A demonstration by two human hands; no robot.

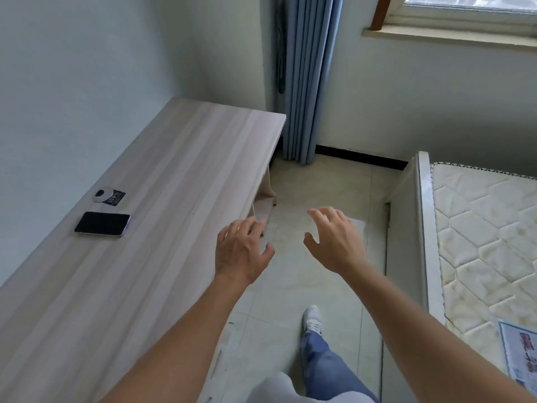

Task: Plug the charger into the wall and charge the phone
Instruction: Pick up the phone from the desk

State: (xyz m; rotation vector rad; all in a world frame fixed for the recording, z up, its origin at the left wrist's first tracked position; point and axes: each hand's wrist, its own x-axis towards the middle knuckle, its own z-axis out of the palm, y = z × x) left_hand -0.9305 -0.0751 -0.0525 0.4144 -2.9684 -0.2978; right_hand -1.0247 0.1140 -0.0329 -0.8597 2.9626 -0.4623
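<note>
A dark phone lies flat on the pale wooden desk, near the wall on the left. Just behind it sits the charger, a white block with a black part bearing white print. My left hand hovers over the desk's front edge, fingers spread and empty, well to the right of the phone. My right hand floats above the tiled floor, also spread and holding nothing. No wall socket shows in this view.
A bed with a bare quilted mattress stands on the right, with a printed paper on its near corner. A blue curtain hangs in the corner under a window. My foot in a white shoe stands on the floor between desk and bed.
</note>
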